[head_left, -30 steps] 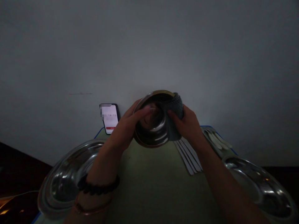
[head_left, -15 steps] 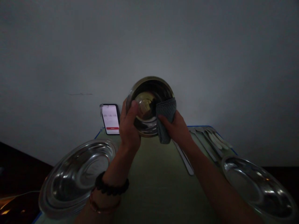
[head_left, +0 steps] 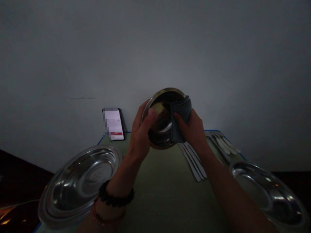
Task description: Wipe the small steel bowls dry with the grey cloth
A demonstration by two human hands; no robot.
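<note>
A shiny metal bowl (head_left: 165,126) is held up above the table, its opening tilted toward me. My left hand (head_left: 142,129) grips its left side, thumb over the rim and fingers behind. On the right side, my right hand (head_left: 190,126) is closed on a grey-blue cloth (head_left: 179,121) that is folded over the bowl's rim and reaches inside. The right thumb presses the cloth from the front; the other fingers are hidden behind the bowl.
Nested metal basins (head_left: 80,184) stand at the left, and another metal basin (head_left: 269,194) at the right. A phone (head_left: 114,124) leans against the wall. Metal utensils (head_left: 193,161) and white-handled cutlery (head_left: 224,144) lie along the right of the green table (head_left: 157,194).
Both hands have moved right and slightly down with the bowl and cloth. The bowl has turned a little, and more of the metal utensils now show beneath it.
</note>
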